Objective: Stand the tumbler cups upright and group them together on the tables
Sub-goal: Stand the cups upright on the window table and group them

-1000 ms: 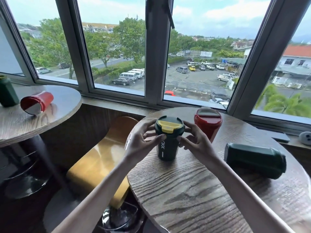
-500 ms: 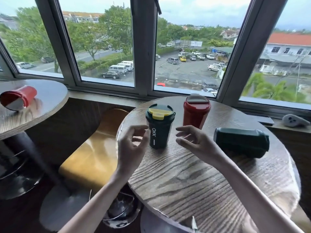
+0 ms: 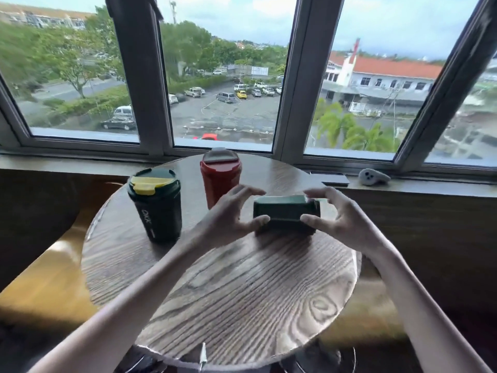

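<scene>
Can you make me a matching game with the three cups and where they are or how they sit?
Things:
1. red cup
2. black cup
3. green cup

States:
A. lying on its side between the left hand and the right hand
B. upright, yellow flap on its lid, at the left
C. upright, nearest the window

Pairs: 1-C, 2-B, 3-A
</scene>
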